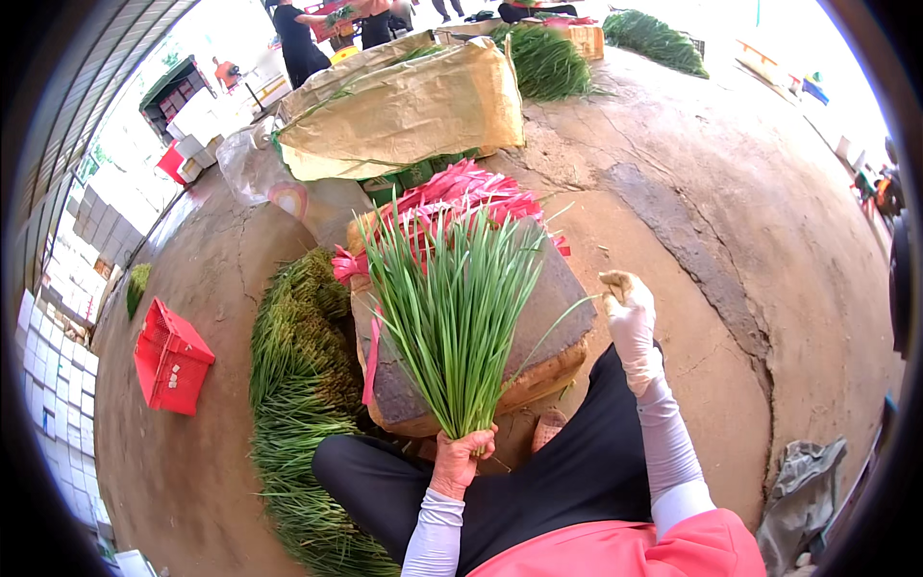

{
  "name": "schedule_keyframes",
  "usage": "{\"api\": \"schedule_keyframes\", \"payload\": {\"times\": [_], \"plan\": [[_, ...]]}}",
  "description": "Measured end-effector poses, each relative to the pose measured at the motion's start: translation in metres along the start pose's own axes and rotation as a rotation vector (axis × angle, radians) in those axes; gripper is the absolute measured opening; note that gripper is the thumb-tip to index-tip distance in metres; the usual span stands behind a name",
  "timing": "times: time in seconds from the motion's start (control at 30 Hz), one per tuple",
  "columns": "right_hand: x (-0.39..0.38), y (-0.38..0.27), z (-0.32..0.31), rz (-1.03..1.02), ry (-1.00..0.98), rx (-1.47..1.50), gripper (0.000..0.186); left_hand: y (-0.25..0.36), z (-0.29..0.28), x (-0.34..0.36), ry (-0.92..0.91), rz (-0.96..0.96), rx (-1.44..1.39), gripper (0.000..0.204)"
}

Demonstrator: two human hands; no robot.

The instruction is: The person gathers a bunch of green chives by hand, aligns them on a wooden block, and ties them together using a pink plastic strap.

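Note:
My bare left hand [459, 459] is wrapped round the stem ends of a fanned bunch of green garlic chives [457, 322]. The leaves lie spread over a grey-topped block [558, 313], their tips pointing away from me. Off to the right, my right hand [631, 322], in a pale glove, is closed in a pinch. A single long chive leaf [556, 327] runs from the side of the bunch up to its fingertips. Pink plastic strips [469, 188] lie heaped at the far side of the block, partly behind the leaf tips.
A long pile of chives [308, 452] lies on the floor left of the block. Farther left stands a red plastic crate [175, 358]. Beyond the block are tan sheeting [404, 120] over green containers and more chive heaps [543, 62]. Other people [298, 43] stand at the back.

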State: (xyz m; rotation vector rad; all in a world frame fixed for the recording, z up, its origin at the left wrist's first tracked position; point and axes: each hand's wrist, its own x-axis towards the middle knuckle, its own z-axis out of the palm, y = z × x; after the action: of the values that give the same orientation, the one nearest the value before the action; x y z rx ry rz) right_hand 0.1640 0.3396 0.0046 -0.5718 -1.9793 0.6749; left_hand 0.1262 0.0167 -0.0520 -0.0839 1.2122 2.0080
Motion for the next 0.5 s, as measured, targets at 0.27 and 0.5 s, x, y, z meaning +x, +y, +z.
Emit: {"api": "schedule_keyframes", "payload": {"times": [0.27,0.5], "plan": [[0.008,-0.025,0.014,0.248,-0.149,0.289,0.012,0.0,0.003,0.001,-0.031,-0.018,0.021,0.027],[-0.014,-0.064,0.01,0.249,-0.282,0.375,0.011,0.004,-0.002,-0.003,-0.069,-0.068,-0.043,0.029]]}}
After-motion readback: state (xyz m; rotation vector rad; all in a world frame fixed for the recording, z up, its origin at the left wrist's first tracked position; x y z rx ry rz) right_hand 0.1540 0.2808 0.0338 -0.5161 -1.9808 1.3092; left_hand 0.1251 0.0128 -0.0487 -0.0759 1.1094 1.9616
